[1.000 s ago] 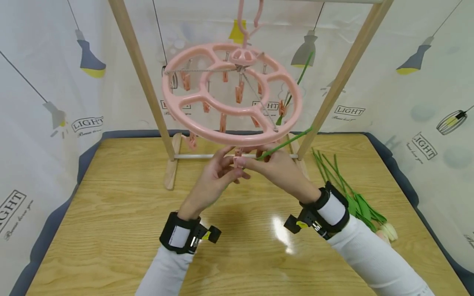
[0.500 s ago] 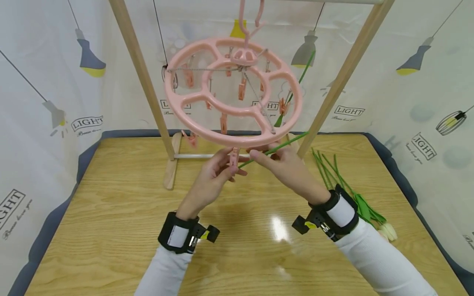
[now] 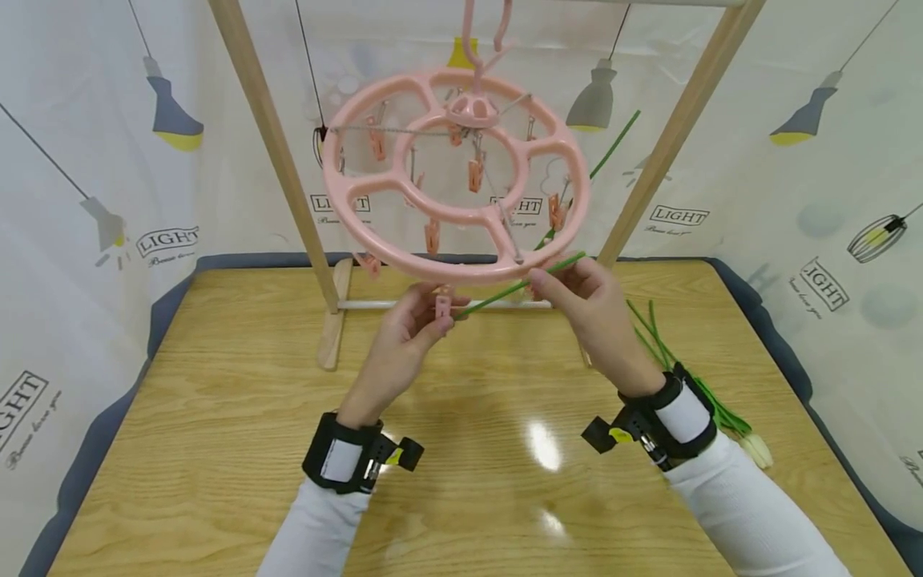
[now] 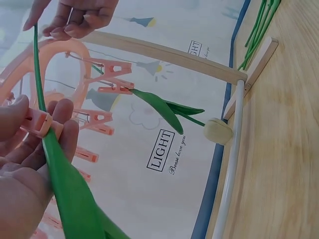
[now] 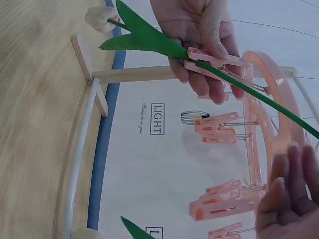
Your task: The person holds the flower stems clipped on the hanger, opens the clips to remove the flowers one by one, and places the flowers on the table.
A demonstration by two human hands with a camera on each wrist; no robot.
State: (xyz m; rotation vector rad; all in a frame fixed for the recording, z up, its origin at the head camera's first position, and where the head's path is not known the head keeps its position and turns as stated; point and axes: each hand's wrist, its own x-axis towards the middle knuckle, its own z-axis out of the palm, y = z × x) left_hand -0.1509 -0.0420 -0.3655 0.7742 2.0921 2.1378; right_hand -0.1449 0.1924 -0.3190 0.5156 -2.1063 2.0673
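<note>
Since the earlier frame, the right hand (image 3: 598,320) has shifted rightward; I see its fingers loosely parted by the slim green artificial-flower stem (image 3: 497,298) at frame centre, where the left hand (image 3: 395,340) pinches a pale-pink plastic clothespin (image 3: 443,307).

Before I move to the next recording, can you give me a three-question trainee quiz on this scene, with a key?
1. Multiple choice: the left hand is holding which item?
A) a wooden post
B) a pink clip
C) the hanger's hook
2. True or false: a tulip hangs bloom-down from the round pink hanger.
3. Short answer: where do the loose flowers lie?
Key: 1. B. 2. True. 3. On the wooden table, toward the person's right.
</note>
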